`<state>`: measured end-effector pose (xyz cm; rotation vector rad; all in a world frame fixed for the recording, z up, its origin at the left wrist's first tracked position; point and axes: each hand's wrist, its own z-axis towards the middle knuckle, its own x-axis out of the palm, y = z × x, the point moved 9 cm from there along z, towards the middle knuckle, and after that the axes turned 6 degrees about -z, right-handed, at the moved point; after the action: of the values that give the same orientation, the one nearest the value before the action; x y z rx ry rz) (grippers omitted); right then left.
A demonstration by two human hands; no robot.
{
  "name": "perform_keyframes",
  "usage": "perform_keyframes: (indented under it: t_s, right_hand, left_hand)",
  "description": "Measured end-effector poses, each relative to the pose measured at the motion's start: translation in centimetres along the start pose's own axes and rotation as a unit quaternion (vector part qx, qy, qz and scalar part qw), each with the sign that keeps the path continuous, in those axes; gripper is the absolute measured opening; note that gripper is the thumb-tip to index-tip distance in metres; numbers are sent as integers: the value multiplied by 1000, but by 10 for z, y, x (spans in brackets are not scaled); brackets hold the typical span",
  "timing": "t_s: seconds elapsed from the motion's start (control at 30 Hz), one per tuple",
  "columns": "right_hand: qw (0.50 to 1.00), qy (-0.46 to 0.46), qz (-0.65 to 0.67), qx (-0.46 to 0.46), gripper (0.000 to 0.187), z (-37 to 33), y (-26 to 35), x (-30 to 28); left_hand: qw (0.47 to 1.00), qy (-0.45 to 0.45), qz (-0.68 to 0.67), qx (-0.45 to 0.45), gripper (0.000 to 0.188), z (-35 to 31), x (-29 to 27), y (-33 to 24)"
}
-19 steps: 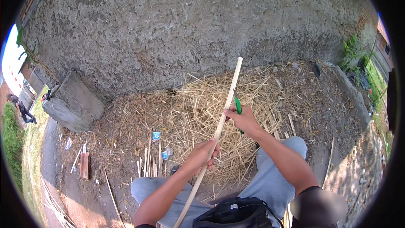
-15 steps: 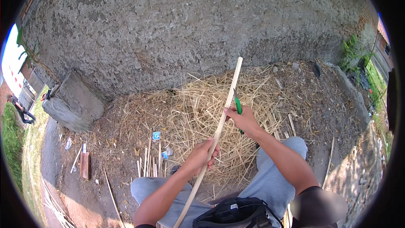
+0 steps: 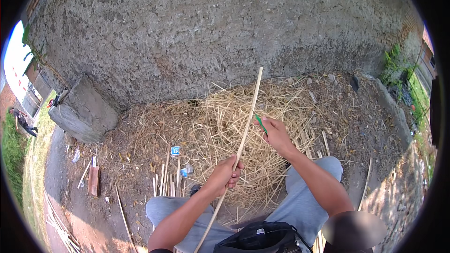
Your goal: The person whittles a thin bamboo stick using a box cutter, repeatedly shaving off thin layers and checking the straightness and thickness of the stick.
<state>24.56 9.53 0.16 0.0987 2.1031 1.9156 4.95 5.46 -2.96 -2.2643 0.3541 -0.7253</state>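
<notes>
A long, pale bamboo strip (image 3: 255, 89) slants from near the wall down past my lap. Around its middle my left hand (image 3: 226, 174) is closed, the fingers wrapped about it. My right hand (image 3: 277, 137) grips a green-handled knife (image 3: 261, 123), the thin blade pointing up beside the strip. The blade tip is at or very near the strip's right edge; whether it touches I cannot tell. Below both hands spreads a heap of pale, curled shavings (image 3: 262, 173).
A rough grey wall (image 3: 211, 33) rises just ahead. At the left stand a concrete block (image 3: 91, 112) and a brick (image 3: 94, 181). Several cut strips (image 3: 161, 178) lie by my left knee. A black bag (image 3: 255, 239) rests at my lap. A person (image 3: 22, 121) is far left.
My right hand has turned and moved slightly right, off the strip, with the knife now angled up-left. The strip has rotated to show a narrower side. My left hand stays around it.
</notes>
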Motion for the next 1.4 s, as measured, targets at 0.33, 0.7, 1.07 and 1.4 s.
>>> perform_keyframes:
  t_s: [0.33,0.7,1.07,1.4]
  right_hand:
    - [993,-48,-60,-93,24,-25,30,-4]
    - [885,-55,-364,-285,34,-86,62,23]
    - [857,-79,-411,-302,25,-83,55,31]
    - [854,-80,-354,-372,17,-93,60,39]
  left_hand:
    - [999,9,-19,30,42,6,-1,-5]
    - [968,-56,203,134,40,8,0,-20]
    - [944,-44,281,170,35,23,5,-17]
    - [885,-113,398,215,32,-4,1,-31]
